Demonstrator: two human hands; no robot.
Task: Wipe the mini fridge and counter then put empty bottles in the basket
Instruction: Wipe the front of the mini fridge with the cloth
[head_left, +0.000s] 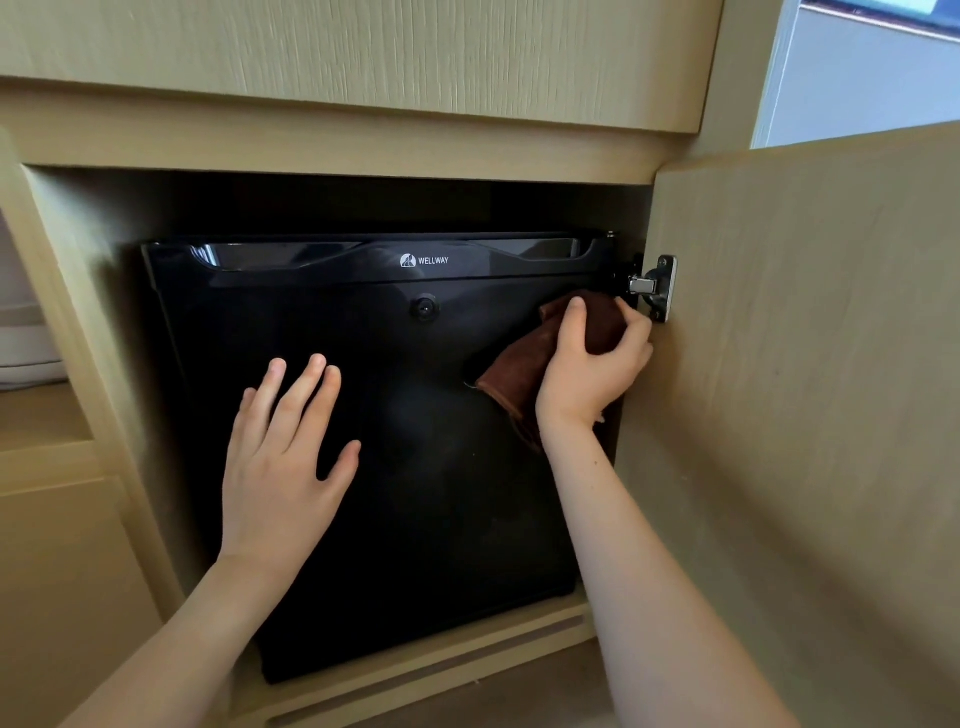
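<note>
Our right hand (592, 374) curls round a bunched brown cloth (511, 371), thumb over the front and fingers wrapped behind. It presses the cloth against the upper right corner of the mini fridge (441, 519) door. Our left hand (283, 467) lies flat on the door's left half, fingers straight and spread, holding nothing. We judge this to be the fridge-wiping step, early in the task, since no counter, bottles or basket are in view.

To do it well, we should flatten the cloth so more of it meets the glossy black face. We should then work in overlapping rows from the top band down, so no streaks are left on the shine. The left palm seems to brace the door against our push; it may leave prints, so that patch wants a pass too. The round lock (425, 308) below the logo needs a careful circuit. Near the metal hinge (655, 287) the cloth's loose tail could snag.

The fridge sits in a pale wood cabinet recess (363, 137), with a dark gap above it. The cabinet door (805, 389) is swung open at the right. A window (857, 78) shows beyond, upper right.
</note>
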